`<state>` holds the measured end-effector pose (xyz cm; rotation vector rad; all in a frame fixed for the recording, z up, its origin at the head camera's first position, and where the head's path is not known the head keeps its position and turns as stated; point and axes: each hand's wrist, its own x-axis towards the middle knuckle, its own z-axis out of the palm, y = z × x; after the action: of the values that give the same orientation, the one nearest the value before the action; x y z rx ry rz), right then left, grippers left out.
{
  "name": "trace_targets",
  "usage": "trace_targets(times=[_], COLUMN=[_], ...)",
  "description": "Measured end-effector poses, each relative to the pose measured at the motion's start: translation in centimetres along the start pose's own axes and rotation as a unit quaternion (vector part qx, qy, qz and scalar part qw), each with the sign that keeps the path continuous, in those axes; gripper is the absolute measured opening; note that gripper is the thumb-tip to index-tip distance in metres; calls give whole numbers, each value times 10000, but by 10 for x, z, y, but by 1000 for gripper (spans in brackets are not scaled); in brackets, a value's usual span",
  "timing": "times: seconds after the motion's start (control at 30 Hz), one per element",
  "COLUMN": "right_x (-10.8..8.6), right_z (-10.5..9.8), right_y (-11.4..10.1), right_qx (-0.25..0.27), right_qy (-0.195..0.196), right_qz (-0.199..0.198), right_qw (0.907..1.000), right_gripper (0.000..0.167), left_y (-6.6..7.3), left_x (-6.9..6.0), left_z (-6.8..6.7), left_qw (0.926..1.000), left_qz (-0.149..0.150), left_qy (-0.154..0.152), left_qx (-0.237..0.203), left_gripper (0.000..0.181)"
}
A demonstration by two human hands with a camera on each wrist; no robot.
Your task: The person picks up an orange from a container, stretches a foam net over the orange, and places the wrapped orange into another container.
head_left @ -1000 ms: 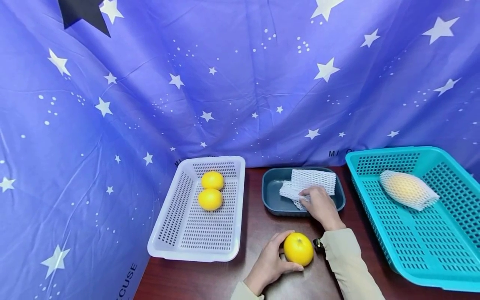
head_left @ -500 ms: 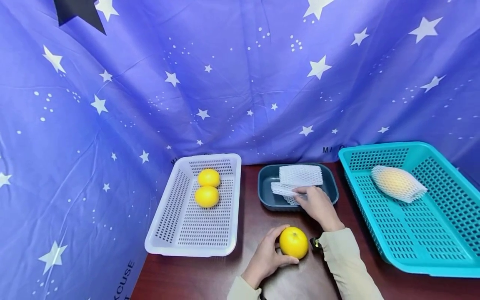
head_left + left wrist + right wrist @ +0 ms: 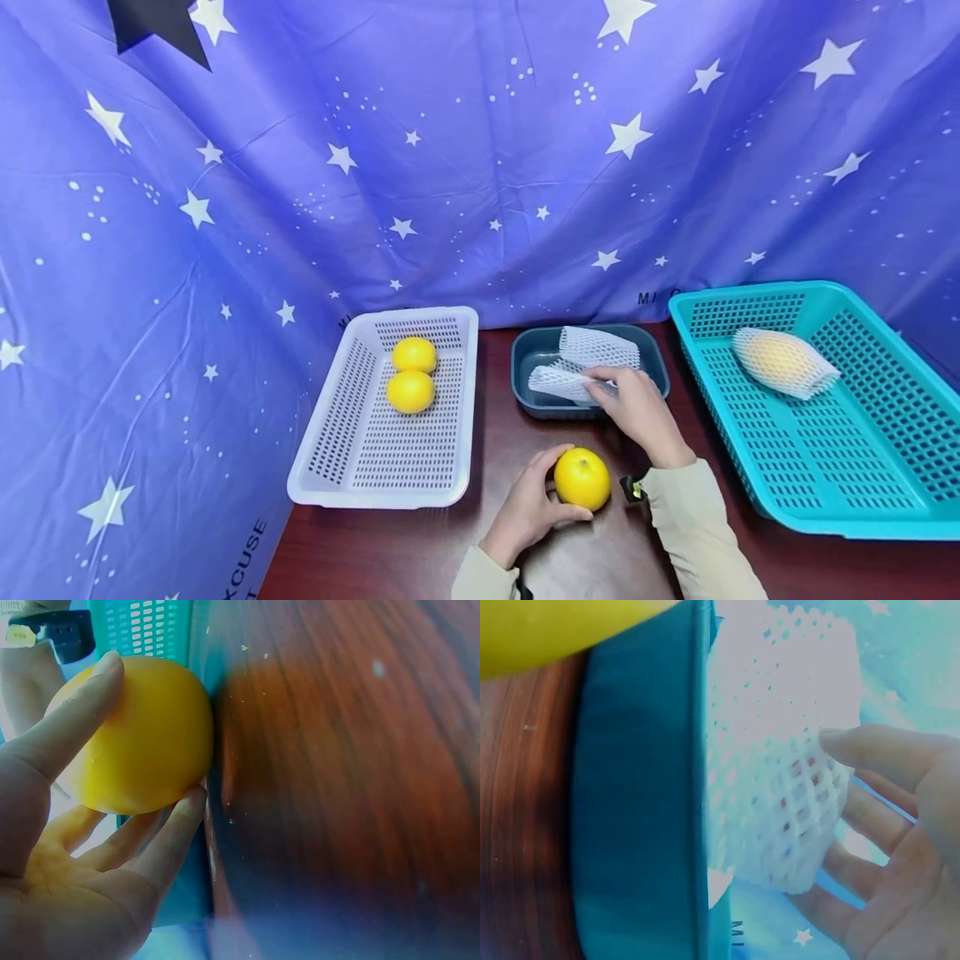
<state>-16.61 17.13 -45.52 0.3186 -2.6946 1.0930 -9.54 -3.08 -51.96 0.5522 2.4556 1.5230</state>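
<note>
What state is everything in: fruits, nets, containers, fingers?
Near fruit: unwrapped, held
Left fingers: holding near fruit
Front net: empty, pinched
Right fingers: pinching front net
Rear net: empty
Dark tray: uncovered, holding nets
White basket: uncovered, two unwrapped fruits
Teal basket: uncovered, one netted fruit

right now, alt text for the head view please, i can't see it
A person's left fingers hold a yellow fruit, while the right fingers pinch a white foam net at a dark tray behind it. Before a starry blue backdrop, a white basket with two yellow fruits stands at left, a teal basket with one net-wrapped fruit at right.
</note>
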Motion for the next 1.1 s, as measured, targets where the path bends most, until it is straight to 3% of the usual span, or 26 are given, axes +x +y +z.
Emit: trace_targets(times=[0.23, 0.4, 0.8, 0.93, 1.1], right_x=[-11, -20, -43, -49, -55], right_z=[-9, -15, -23, -23, -19], right_y=[-7, -14, -22, -25, -28], right_qx=[456, 939, 2118, 2255, 2495], right_qy=[306, 655, 794, 777, 655], right_qz=[53, 87, 242, 203, 153], right_qw=[9985, 9934, 9738, 9709, 9660], right_gripper=[27, 25, 23, 22, 21], left_y=[3, 7, 19, 29, 42], left_x=[-1, -4, -4, -4, -1], left_z=[0, 1, -3, -9, -14], left_qw=[9958, 9930, 9950, 9966, 9895], left_qz=[84, -8, 65, 144, 831], left_qy=[96, 90, 144, 531, 1154], left_qx=[912, 1174, 987, 608, 268], left_gripper=[83, 85, 90, 81, 55])
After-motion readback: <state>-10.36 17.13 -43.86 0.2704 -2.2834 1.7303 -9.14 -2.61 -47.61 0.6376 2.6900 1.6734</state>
